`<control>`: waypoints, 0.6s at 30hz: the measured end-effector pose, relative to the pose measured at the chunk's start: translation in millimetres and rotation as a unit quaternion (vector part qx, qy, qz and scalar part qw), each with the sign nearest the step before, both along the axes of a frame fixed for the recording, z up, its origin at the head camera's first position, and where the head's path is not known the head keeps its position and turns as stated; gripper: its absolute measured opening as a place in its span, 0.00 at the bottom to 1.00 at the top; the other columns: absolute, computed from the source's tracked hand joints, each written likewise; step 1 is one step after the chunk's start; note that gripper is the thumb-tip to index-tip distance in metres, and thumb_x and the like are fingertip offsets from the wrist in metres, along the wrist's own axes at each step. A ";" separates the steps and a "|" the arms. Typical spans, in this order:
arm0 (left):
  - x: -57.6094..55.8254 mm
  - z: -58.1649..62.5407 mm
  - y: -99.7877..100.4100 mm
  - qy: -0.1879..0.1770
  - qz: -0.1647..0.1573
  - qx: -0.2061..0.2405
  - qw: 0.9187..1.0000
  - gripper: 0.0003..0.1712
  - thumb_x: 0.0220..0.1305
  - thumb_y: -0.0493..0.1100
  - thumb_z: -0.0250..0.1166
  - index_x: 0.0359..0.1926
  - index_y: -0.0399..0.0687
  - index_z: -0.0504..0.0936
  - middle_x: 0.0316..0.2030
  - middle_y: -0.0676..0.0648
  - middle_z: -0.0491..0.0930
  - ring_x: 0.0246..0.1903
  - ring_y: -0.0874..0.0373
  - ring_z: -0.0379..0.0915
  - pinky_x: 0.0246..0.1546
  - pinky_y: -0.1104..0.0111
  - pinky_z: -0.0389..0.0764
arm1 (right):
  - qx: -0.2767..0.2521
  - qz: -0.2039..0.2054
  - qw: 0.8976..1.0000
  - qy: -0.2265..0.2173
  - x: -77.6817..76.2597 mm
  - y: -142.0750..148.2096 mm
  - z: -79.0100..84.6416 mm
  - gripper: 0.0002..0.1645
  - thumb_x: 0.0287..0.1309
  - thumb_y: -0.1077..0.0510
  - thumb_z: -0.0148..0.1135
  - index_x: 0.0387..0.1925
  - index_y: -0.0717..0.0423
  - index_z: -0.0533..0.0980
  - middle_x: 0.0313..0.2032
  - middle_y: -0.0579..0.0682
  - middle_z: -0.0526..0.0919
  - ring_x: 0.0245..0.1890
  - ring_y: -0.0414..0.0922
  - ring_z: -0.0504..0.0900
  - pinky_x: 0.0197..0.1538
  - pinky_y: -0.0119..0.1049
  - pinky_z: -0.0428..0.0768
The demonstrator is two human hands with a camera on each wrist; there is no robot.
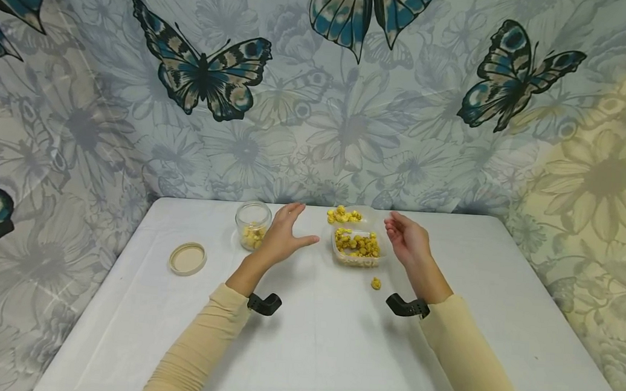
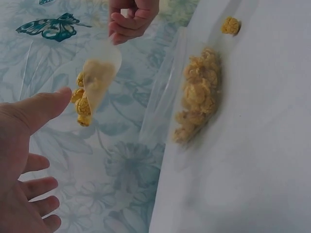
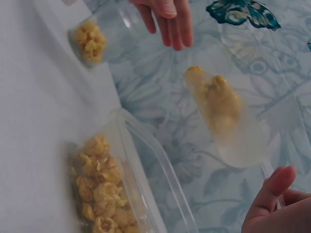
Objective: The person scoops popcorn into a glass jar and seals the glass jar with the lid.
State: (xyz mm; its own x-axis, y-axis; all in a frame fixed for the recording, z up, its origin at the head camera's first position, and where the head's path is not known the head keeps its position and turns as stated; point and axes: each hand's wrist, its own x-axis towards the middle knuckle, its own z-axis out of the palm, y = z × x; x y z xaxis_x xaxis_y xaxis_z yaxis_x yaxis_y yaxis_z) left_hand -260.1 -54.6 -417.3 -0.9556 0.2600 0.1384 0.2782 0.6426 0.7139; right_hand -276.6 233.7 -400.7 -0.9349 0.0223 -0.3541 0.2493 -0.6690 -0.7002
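My right hand [image 1: 410, 245] grips the handle of a translucent scoop [image 3: 245, 148], its fingers curled round it. Yellow popcorn [image 1: 342, 214] fills the scoop, which hangs above and behind a clear plastic container [image 1: 356, 261] with more popcorn inside. My left hand [image 1: 281, 237] has its fingers spread and holds nothing; it stands just right of a glass jar [image 1: 254, 211], overlapping the jar's side in the head view. In the left wrist view the left thumb points toward the scoop's tip. Pale yellow popcorn [image 3: 90, 42] lies in the bottom of the jar.
A round cream-coloured lid [image 1: 187, 259] lies on the white table [image 1: 302, 352], left of the jar. One loose popcorn piece [image 1: 376, 283] sits in front of the container. Behind the table hangs a butterfly-print cloth [image 1: 349, 149].
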 end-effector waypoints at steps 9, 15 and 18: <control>1.2 2.3 -11.8 0.026 0.034 -0.007 0.999 0.49 0.57 0.56 0.71 0.73 0.43 0.60 0.71 0.40 0.58 0.72 0.42 0.51 0.71 0.46 0.60 | -0.009 0.008 1.000 0.000 -5.9 -11.3 3.2 0.13 0.70 0.62 0.52 0.30 0.61 0.79 0.18 0.51 0.82 0.18 0.39 0.80 0.24 0.23 0.79; 1.8 2.8 -18.2 0.042 0.054 -0.008 0.998 0.49 0.56 0.56 0.72 0.72 0.42 0.61 0.71 0.40 0.58 0.72 0.42 0.51 0.71 0.47 0.59 | -0.004 0.002 1.000 -0.002 -7.9 -18.8 4.6 0.10 0.69 0.63 0.53 0.32 0.61 0.77 0.19 0.51 0.83 0.18 0.39 0.80 0.23 0.23 0.79; 3.2 3.0 -21.9 0.046 0.060 0.000 0.997 0.49 0.56 0.55 0.72 0.72 0.40 0.61 0.71 0.39 0.58 0.72 0.42 0.51 0.72 0.47 0.58 | -0.005 0.007 1.000 0.005 -8.1 -21.9 5.6 0.12 0.69 0.63 0.53 0.29 0.60 0.78 0.19 0.51 0.83 0.17 0.39 0.80 0.24 0.23 0.79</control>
